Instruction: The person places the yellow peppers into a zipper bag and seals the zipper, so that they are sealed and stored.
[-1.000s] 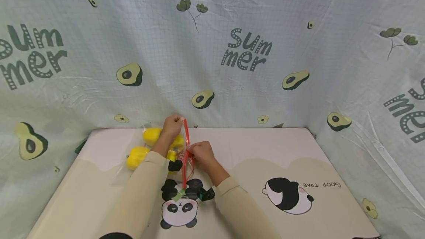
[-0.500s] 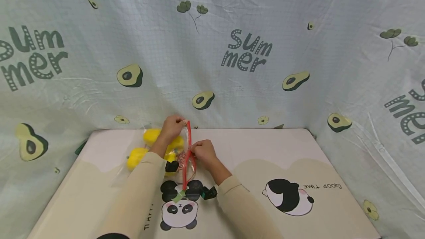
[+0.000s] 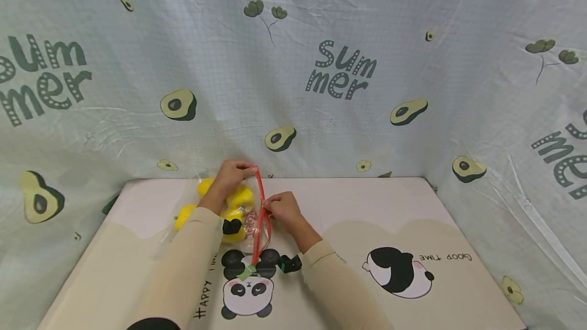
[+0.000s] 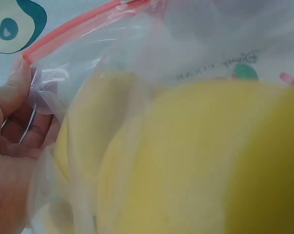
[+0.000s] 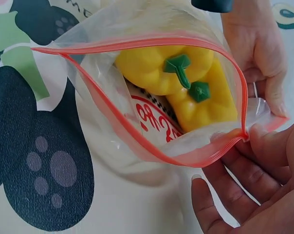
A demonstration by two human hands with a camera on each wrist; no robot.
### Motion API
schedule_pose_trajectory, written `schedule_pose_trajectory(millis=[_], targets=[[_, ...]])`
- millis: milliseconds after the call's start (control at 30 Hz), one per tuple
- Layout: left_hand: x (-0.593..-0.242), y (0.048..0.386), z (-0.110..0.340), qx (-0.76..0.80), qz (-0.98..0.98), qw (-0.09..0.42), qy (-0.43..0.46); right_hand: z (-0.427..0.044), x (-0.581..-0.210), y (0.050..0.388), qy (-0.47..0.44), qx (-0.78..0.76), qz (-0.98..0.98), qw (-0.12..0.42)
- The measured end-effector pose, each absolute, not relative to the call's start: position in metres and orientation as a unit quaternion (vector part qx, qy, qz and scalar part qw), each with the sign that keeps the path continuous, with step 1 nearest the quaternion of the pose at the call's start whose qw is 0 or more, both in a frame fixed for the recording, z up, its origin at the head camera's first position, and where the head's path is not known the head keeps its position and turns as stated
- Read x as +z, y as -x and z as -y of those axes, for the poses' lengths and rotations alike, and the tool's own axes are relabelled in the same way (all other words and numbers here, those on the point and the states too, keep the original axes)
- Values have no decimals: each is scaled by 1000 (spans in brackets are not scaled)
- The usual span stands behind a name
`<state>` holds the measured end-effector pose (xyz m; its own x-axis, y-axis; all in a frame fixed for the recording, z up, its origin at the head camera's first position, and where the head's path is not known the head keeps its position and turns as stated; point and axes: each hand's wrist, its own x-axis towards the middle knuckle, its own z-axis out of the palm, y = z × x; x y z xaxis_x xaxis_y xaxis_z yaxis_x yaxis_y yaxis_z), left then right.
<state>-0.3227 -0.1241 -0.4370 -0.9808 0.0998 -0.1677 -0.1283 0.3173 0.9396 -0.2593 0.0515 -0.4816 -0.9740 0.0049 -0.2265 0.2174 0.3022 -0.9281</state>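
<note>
A clear zip bag (image 3: 249,230) with a red zip edge (image 5: 137,46) lies on the table. Inside are yellow bell peppers; the right wrist view shows one pepper (image 5: 142,70) with a green stem and another pepper (image 5: 212,109) beside it. My left hand (image 3: 231,177) pinches the far corner of the zip edge between thumb and finger. Partway along that edge, my right hand (image 3: 284,210) pinches the two red strips together. From there to the near corner the bag's mouth gapes. In the left wrist view, yellow peppers (image 4: 195,146) behind the plastic fill much of the picture.
The tabletop (image 3: 330,279) is pale, with a printed panda (image 3: 248,294) near the bag's close end and another panda print (image 3: 399,271) to the right. A hanging cloth (image 3: 293,65) with avocado prints stands along the table's back and sides.
My right hand has shifted slightly rightward along with the pinched zip edge. My left wrist has swung a little to the left while the fingers keep hold of the far corner.
</note>
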Motion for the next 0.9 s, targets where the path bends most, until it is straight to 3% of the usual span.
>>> schedule_pose_trajectory(millis=[167, 900], targets=[[-437, 326, 127, 606, -784, 126, 36, -54, -480, 259, -63, -585, -803, 90], [-426, 334, 117, 592, -792, 125, 84, -60, -482, 254, -57, -591, -798, 107]])
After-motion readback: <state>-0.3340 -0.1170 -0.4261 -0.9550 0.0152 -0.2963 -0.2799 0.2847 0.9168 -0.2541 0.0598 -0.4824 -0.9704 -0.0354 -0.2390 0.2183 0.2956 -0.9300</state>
